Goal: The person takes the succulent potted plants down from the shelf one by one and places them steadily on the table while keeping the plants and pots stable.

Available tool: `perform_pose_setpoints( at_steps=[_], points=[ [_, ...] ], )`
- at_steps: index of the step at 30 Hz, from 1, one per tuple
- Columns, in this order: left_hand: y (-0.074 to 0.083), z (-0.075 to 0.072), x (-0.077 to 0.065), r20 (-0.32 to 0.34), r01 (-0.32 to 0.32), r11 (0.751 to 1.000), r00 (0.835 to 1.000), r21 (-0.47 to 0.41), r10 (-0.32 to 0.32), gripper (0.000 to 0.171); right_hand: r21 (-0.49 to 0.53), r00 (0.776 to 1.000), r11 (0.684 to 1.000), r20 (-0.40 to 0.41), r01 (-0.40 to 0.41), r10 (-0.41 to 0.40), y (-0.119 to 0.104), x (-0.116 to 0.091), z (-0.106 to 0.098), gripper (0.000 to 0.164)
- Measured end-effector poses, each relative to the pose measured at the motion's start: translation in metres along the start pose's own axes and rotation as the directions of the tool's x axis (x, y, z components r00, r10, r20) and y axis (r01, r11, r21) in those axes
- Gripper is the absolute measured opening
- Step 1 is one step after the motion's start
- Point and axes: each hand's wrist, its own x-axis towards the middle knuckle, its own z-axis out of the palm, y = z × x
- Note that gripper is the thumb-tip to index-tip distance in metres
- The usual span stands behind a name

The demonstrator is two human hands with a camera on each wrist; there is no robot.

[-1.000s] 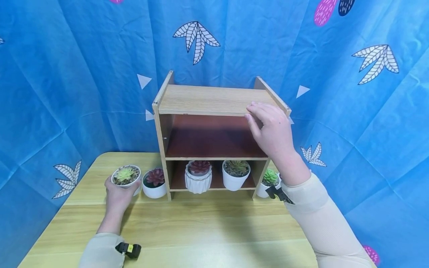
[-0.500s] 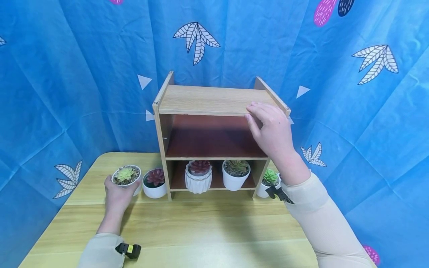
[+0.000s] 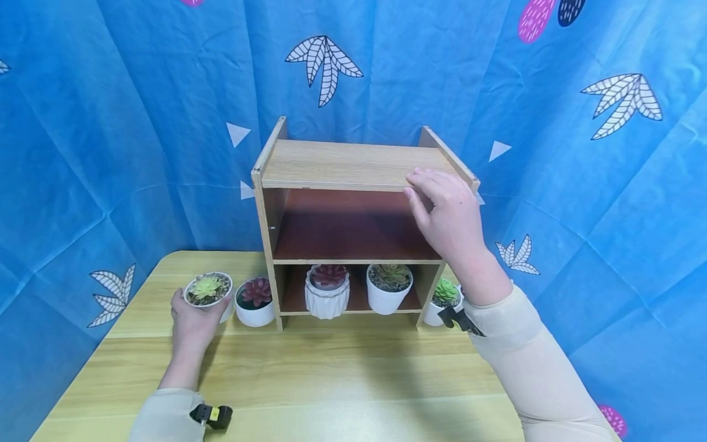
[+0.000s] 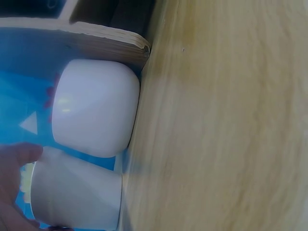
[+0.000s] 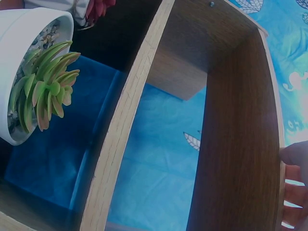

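Virtually unmoved since the earlier frames, the left hand (image 3: 192,320) curls its fingers round the potted pale-green succulent (image 3: 207,288), left of the wooden shelf unit (image 3: 348,163); the right hand (image 3: 448,212), forearm slanting upward, pinches the unit's top front edge.

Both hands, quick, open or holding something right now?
Left hand: holding the leftmost white succulent pot.
Right hand: holding the shelf's top board by its edge.

I count 5 succulents (image 3: 206,286): 3 green, 2 dark red. 5 white pots (image 3: 327,302), 1 pleated. 1 wooden shelf unit (image 3: 353,230), 3 boards (image 3: 353,164). 1 wood-grain table (image 3: 320,374). 1 left hand (image 3: 193,319), 1 right hand (image 3: 450,212), 2 black wrist cameras (image 3: 220,417).
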Motion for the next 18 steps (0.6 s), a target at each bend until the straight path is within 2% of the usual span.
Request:
perform_pose_setpoints(
  at_steps=[10, 18],
  points=[
    [0.005, -0.003, -0.012, -0.032, -0.010, 0.999, 0.999, 0.035, 0.011, 0.107, 0.009, 1.000, 1.000, -0.005, 0.011, -0.011, 0.001, -0.003, -0.001, 0.026],
    [0.012, -0.003, -0.019, -0.078, -0.051, 0.998, 0.996, 0.039, 0.053, 0.100, 0.016, 1.000, 1.000, -0.013, 0.015, -0.014, 0.003, -0.006, -0.002, 0.026]
  ],
)
